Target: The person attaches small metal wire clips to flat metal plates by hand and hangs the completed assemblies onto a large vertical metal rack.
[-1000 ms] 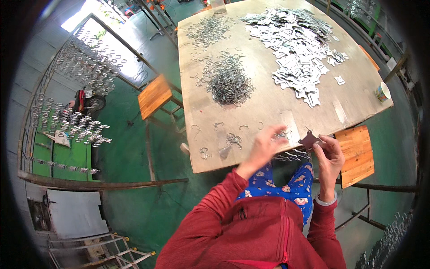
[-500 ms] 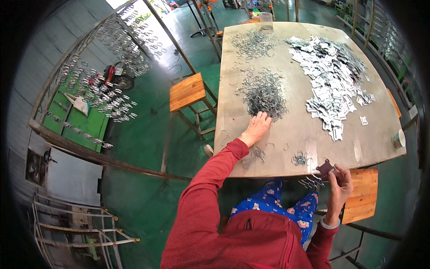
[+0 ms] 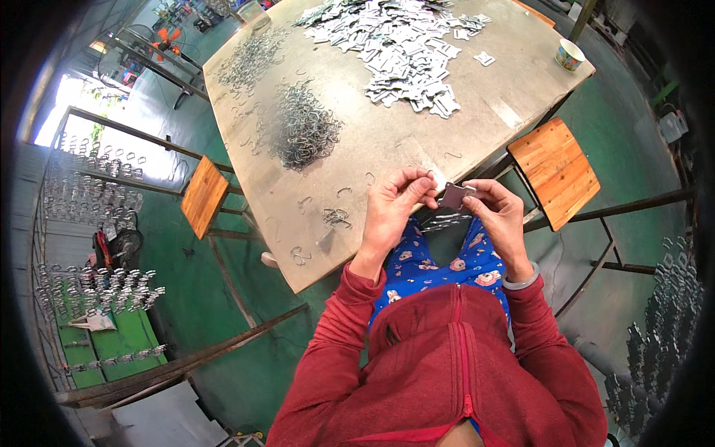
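dark plate (image 3: 452,196) sits, in the head view, over the lap at the near edge of the desk (image 3: 387,153), between both hands. the right hand (image 3: 500,220) has thumb and fingers pinching its right side, which seems to steady it while leaving the opposite corner free. the left hand (image 3: 393,208) has its fingers gathered by that corner; whether they pinch anything i cannot tell. a heap of wire hooks (image 3: 309,130) lies toward the left, probably for easy reach, well apart from the pale plates (image 3: 410,59), perhaps to avoid tangling.
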Demonstrator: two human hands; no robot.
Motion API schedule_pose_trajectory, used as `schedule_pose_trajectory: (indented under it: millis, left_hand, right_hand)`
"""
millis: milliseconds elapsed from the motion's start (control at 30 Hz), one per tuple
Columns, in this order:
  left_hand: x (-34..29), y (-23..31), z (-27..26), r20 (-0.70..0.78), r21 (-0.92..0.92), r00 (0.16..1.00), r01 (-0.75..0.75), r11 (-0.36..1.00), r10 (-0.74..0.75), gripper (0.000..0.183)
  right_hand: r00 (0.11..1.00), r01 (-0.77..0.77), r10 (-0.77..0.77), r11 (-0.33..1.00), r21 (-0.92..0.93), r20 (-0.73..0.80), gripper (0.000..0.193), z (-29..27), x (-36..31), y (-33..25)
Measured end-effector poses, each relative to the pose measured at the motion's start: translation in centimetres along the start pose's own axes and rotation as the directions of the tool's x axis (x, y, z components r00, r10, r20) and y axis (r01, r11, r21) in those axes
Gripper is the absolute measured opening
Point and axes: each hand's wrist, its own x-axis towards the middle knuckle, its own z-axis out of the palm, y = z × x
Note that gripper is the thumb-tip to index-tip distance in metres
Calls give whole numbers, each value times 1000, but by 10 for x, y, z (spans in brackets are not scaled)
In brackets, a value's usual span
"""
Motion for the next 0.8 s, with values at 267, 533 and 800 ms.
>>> schedule_pose_trajectory:
  millis: [267, 533, 800]
  left_hand:
    - [-11, -13, 8, 37, -57, 999, 32, 998, -30, 15]
    - [-11, -27, 29, -101, -123, 995, -14, 992, 2, 15]
    - [-20, -31, 40, -88, 255, 927, -333, 908, 364, 6]
  right_hand:
    - [1000, -8, 7, 999, 49, 25, 20, 4, -13, 3]
    - [978, 181, -194, 973, -146, -82, 13, 8, -15, 2]
    - [994, 107, -107, 994, -21, -3, 17, -23, 10, -1]
